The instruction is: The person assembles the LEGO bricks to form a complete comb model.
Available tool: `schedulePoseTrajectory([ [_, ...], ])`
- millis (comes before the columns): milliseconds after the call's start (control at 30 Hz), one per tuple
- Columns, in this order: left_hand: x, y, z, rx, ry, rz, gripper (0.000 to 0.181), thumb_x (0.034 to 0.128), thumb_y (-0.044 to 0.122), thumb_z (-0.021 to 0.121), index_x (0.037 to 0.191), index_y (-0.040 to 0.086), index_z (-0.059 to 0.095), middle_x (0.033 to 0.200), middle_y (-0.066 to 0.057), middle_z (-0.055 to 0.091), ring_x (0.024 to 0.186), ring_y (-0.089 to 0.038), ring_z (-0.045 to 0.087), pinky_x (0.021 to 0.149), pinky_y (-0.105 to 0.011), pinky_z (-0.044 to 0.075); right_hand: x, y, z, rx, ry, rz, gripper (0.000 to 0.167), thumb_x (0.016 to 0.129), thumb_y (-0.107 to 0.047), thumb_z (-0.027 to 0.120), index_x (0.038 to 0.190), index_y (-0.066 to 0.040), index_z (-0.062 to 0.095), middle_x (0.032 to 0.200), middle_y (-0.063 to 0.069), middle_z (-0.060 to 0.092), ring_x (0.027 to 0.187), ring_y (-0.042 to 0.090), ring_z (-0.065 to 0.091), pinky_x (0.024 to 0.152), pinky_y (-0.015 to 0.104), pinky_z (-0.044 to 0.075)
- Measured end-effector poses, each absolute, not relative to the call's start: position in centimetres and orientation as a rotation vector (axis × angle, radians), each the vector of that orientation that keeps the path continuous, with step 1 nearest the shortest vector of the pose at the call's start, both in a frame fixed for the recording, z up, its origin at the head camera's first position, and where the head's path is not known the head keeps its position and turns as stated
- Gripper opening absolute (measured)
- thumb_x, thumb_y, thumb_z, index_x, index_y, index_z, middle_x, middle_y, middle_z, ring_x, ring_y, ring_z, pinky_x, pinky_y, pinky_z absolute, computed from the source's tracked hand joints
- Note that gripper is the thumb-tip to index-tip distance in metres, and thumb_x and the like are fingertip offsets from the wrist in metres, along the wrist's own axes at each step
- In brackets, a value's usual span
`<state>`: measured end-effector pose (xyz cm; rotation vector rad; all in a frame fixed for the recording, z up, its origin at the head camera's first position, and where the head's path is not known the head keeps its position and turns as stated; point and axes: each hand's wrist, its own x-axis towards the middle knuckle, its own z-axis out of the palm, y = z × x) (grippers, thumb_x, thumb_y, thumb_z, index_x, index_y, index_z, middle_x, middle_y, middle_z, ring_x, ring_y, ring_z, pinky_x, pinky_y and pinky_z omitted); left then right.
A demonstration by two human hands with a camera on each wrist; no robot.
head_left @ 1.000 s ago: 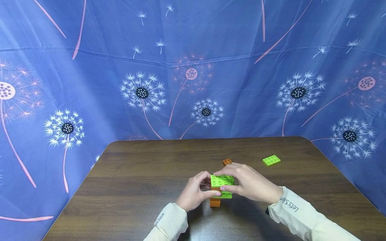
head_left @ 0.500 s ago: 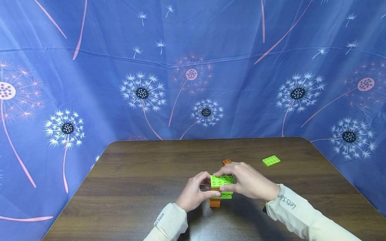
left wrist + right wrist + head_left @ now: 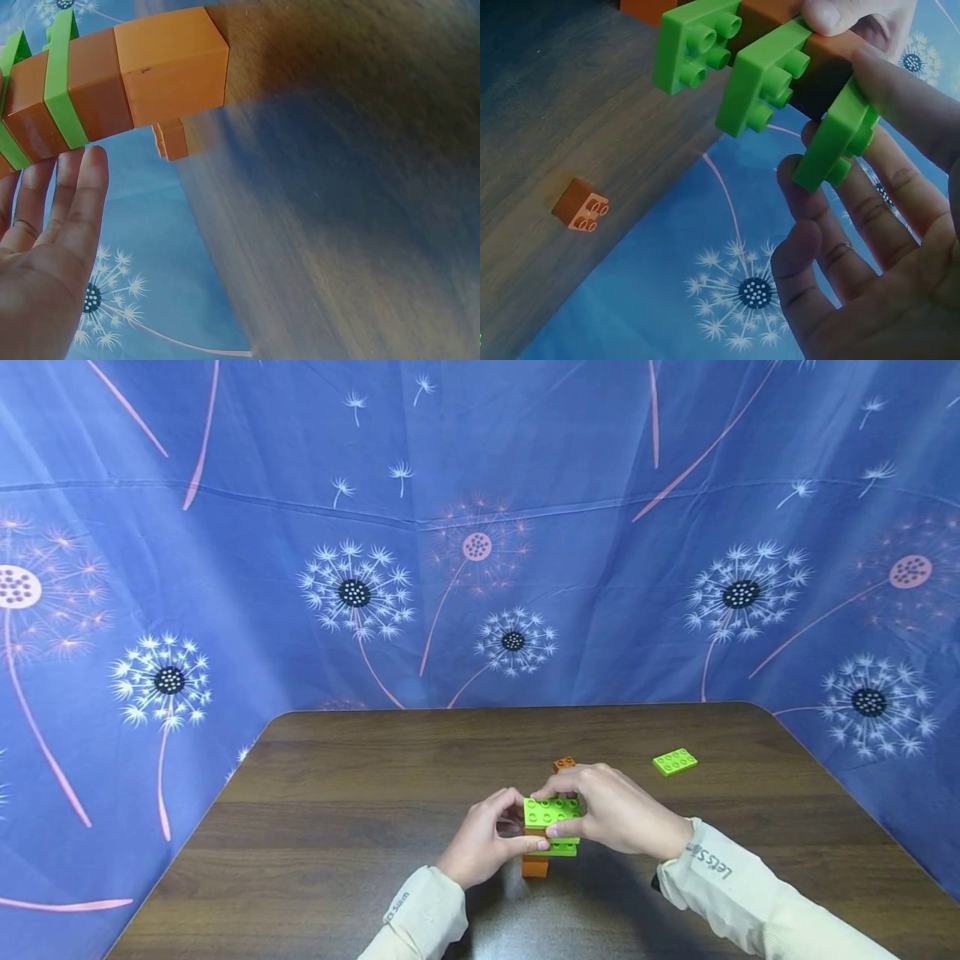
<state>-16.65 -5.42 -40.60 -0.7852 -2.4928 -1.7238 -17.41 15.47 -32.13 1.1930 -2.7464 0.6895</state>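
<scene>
A tower of toy building bricks (image 3: 535,867) stands upright on the table, orange bricks alternating with flat green plates that jut out to the right. My left hand (image 3: 480,839) grips its upper part from the left, thumb in front and fingers behind. At the top sits a green studded plate (image 3: 551,812), pinched by my right hand (image 3: 618,810) between thumb and fingers. The right wrist view shows this top plate (image 3: 836,139) against an orange brick, with two more green plates lower down. In the left wrist view, the larger bottom orange brick (image 3: 176,67) is fully visible.
A loose orange brick (image 3: 564,763) lies behind my right hand, partly covered by it. Farther right on the brown wooden table (image 3: 360,793) is a loose green plate (image 3: 675,762). A blue dandelion-print cloth (image 3: 600,568) hangs beyond the table's edges.
My right wrist and sleeve have shifted slightly to the left. The left hand, the tower and the loose pieces keep their places.
</scene>
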Motion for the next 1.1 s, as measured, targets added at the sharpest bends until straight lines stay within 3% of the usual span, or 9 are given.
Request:
schedulePoseTrajectory([
  [767, -16.64, -5.49, -40.80, -0.799, -2.482, -1.691, 0.028, 0.0824, 0.008, 0.085, 0.098, 0.006, 0.063, 0.099, -0.001, 0.064, 0.090, -0.007, 0.065, 0.083, -0.025, 0.057, -17.28, 15.09, -32.14, 1.152, -2.776, 0.754, 0.031, 0.078, -0.021, 0.088, 0.107, -0.019, 0.077, 0.096, -0.016, 0.065, 0.087, 0.008, 0.060, 0.073, 0.031, 0.049],
  [967, -16.63, -5.47, -40.71, -0.794, -2.492, -1.697, 0.028, 0.0826, 0.009, 0.085, 0.098, 0.006, 0.062, 0.099, 0.000, 0.063, 0.090, -0.007, 0.065, 0.083, -0.025, 0.057, -17.32, 14.94, -31.85, 1.121, -2.808, 0.691, 0.030, 0.076, -0.021, 0.089, 0.104, -0.022, 0.077, 0.099, -0.016, 0.069, 0.104, 0.021, 0.066, 0.082, 0.042, 0.052],
  [1100, -16.68, -5.52, -40.73, -0.798, -2.489, -1.701, 0.028, 0.0825, 0.008, 0.085, 0.098, 0.006, 0.062, 0.099, 0.000, 0.063, 0.090, -0.007, 0.065, 0.083, -0.025, 0.057, -17.33, 14.99, -32.08, 1.114, -2.812, 0.739, 0.031, 0.077, -0.022, 0.088, 0.106, -0.021, 0.077, 0.098, -0.016, 0.068, 0.097, 0.017, 0.065, 0.080, 0.038, 0.052],
])
